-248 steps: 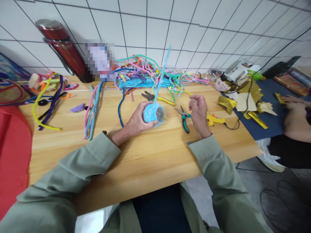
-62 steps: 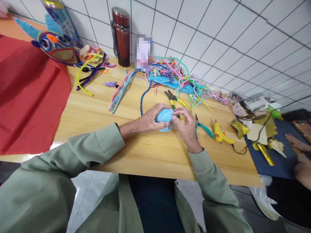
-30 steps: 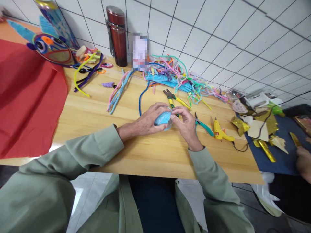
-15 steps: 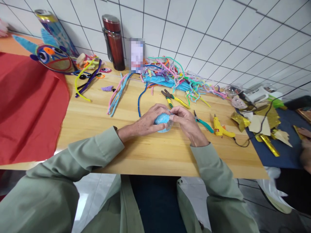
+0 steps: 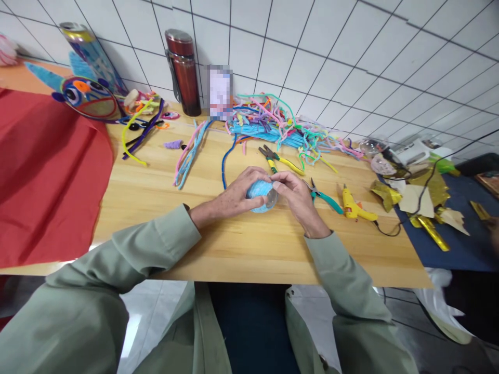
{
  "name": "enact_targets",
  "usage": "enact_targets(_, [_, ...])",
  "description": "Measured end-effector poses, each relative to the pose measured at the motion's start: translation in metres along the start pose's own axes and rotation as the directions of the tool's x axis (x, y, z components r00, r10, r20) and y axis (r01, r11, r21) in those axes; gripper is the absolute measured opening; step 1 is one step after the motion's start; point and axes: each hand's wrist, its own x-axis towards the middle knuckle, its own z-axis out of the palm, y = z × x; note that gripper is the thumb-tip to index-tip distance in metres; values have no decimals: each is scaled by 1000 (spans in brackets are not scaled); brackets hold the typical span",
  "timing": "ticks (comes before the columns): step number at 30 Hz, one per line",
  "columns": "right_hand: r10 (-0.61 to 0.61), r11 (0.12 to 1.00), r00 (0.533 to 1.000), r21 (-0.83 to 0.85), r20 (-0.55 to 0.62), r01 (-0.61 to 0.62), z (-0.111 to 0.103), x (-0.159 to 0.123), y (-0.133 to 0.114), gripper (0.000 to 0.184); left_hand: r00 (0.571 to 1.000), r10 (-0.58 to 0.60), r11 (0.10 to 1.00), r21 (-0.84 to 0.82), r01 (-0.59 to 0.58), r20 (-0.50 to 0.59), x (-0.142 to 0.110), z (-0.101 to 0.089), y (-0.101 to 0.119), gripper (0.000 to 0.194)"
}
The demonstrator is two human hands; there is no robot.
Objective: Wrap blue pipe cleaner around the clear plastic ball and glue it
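Note:
My left hand (image 5: pixel 246 193) is wrapped round a clear plastic ball partly covered in light blue pipe cleaner (image 5: pixel 258 196), thumb below and fingers over the top. The ball's right side shows bare and see-through. At that upper right edge, my right hand (image 5: pixel 292 192) pinches with thumb and forefinger; whether a pipe cleaner end is between them is too small to tell. Just beyond the hands lie pliers with yellow-green handles (image 5: pixel 288 163). Teal-handled pliers (image 5: pixel 329 201) rest right of my right hand, and a dark blue pipe cleaner (image 5: pixel 223 166) lies behind my left.
A heap of coloured pipe cleaners (image 5: pixel 268 130) lies along the tiled wall, near a red thermos (image 5: pixel 185 78). A yellow glue gun (image 5: pixel 354 205) with its cord is at right. Red cloth (image 5: pixel 50 182) covers the left end, beside a blue decorated mask-like piece (image 5: pixel 89 98).
The ball has turned slightly in my hands, and its bare clear part shows more at the right. My right fingers have shifted a little along its edge.

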Motion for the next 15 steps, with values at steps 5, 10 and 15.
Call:
enact_targets(5, [-49,996,999,-68,-2,49,0,-2,-2,27,1000,-25,1000,-4,25,-13,0,0,1,39])
enact_targets(10, [-116,982,993,-156,-37,109,2,-4,-4,21,1000,5,1000,-1,-5,-18,0,1,0,36])
enact_targets(15, [-76,989,997,-125,2,75,1,-6,-5,22,999,-17,1000,10,18,-30,0,2,0,36])
